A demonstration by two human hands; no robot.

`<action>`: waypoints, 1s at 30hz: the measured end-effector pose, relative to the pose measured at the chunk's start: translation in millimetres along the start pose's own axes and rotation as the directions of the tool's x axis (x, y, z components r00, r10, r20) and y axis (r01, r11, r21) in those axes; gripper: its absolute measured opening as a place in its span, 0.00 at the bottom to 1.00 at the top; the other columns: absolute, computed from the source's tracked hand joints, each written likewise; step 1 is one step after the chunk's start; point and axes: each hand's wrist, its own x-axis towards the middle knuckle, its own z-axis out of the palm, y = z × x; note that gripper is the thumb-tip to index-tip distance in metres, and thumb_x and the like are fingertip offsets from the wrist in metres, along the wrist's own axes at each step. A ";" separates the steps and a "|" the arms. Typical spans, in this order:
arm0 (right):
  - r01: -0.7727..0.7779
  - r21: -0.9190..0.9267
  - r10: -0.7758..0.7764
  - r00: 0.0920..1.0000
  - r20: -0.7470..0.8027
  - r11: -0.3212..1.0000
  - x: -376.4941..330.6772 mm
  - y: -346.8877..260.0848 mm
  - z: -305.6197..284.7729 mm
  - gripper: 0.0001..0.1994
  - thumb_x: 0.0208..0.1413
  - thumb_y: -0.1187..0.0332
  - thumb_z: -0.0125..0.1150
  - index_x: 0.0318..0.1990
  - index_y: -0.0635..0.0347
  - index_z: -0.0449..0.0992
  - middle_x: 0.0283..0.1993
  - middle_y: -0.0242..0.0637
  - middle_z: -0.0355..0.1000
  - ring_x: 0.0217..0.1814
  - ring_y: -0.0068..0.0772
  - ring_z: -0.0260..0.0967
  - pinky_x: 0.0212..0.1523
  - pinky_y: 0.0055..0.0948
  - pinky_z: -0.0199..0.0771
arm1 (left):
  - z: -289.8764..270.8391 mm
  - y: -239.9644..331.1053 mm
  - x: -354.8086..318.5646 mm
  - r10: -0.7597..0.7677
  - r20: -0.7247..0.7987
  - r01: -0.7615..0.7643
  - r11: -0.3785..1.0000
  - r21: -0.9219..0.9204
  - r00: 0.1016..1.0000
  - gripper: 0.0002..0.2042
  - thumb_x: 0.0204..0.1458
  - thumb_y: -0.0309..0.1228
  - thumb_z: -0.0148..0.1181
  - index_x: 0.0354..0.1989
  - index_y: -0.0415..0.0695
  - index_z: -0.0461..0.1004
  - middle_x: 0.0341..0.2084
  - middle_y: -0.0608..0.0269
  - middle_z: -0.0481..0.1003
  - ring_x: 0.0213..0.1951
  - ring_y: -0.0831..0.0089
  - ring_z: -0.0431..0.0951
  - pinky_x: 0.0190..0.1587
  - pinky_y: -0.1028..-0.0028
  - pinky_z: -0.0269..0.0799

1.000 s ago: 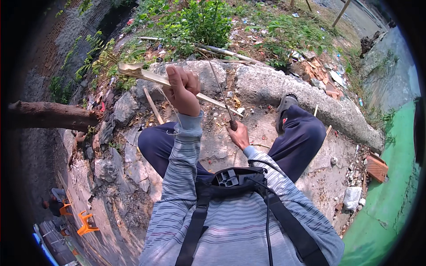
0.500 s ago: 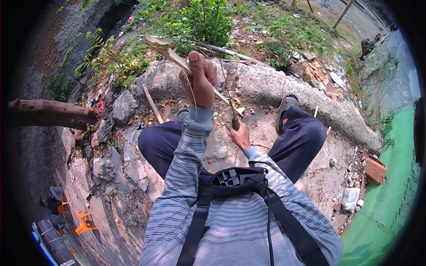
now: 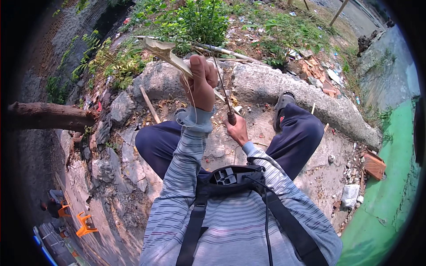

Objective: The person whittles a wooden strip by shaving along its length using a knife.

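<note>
My left hand (image 3: 203,84) is raised over the ground, its fingers wrapped round a pale, split stalk (image 3: 167,53). The stalk's broad, ragged end sticks out up and to the left, and a thin loose fibre hangs from it along my wrist. Lower and to the right, my right hand (image 3: 237,130) grips the brown handle of a knife (image 3: 231,118). Its long, narrow blade shows nearly edge-on, pointing away from me just right of my left fist. Blade and stalk look close, but I cannot tell whether they touch.
My bent legs (image 3: 296,137) frame the work on broken concrete. A rough kerb (image 3: 306,95) curves ahead, with shrubs and litter beyond. A loose stick (image 3: 150,104) lies ahead of my left knee. A tree trunk (image 3: 51,116) stands left; a terracotta block (image 3: 374,165) lies right.
My right hand has risen slightly and tipped the knife, so its blade reaches farther up in view. My left hand keeps hold of the stalk, almost still.
</note>
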 end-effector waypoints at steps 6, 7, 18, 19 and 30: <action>-0.010 -0.014 0.009 1.000 -0.029 1.000 1.2 31.8 5.8 0.13 0.50 0.64 0.62 0.25 0.65 0.69 0.18 0.34 0.66 0.19 0.26 0.64 0.24 0.34 0.66 | 2.8 -2.2 3.1 0.003 -0.009 -0.003 1.000 0.027 1.000 0.26 0.68 0.50 0.43 0.17 0.52 0.50 0.08 0.76 0.47 0.11 0.86 0.42 0.14 0.76 0.34; -0.006 -0.013 0.006 0.999 -0.031 1.000 1.8 36.9 7.1 0.13 0.50 0.64 0.62 0.25 0.65 0.69 0.18 0.34 0.66 0.19 0.26 0.64 0.24 0.34 0.66 | 1.9 -4.3 4.8 0.014 -0.022 -0.013 0.997 0.080 1.000 0.26 0.68 0.50 0.43 0.17 0.52 0.50 0.08 0.76 0.46 0.11 0.86 0.41 0.14 0.76 0.34; -0.649 0.669 0.184 0.754 0.631 0.363 1.4 18.6 -5.4 0.10 0.56 0.72 0.63 0.34 0.54 0.64 0.17 0.20 0.55 0.13 0.17 0.54 0.15 0.24 0.58 | -15.8 5.5 8.6 -0.027 0.014 0.028 0.999 -0.035 1.000 0.25 0.68 0.50 0.43 0.18 0.51 0.52 0.10 0.76 0.48 0.12 0.85 0.45 0.16 0.76 0.37; -0.645 0.672 0.184 0.757 0.627 0.364 2.2 26.8 -2.4 0.10 0.56 0.72 0.63 0.34 0.54 0.64 0.17 0.20 0.55 0.13 0.17 0.54 0.15 0.24 0.58 | -13.6 3.5 9.5 -0.027 0.018 0.028 0.999 -0.039 0.999 0.25 0.68 0.50 0.43 0.18 0.51 0.52 0.10 0.76 0.48 0.12 0.85 0.45 0.16 0.76 0.37; 0.065 -0.049 -0.061 0.996 0.066 0.997 0.4 11.5 0.3 0.11 0.49 0.65 0.62 0.30 0.66 0.73 0.19 0.37 0.68 0.23 0.32 0.68 0.29 0.35 0.69 | -10.5 0.3 11.4 -0.011 0.000 0.011 1.000 -0.012 1.000 0.26 0.67 0.50 0.46 0.18 0.51 0.52 0.09 0.76 0.48 0.12 0.84 0.46 0.15 0.76 0.38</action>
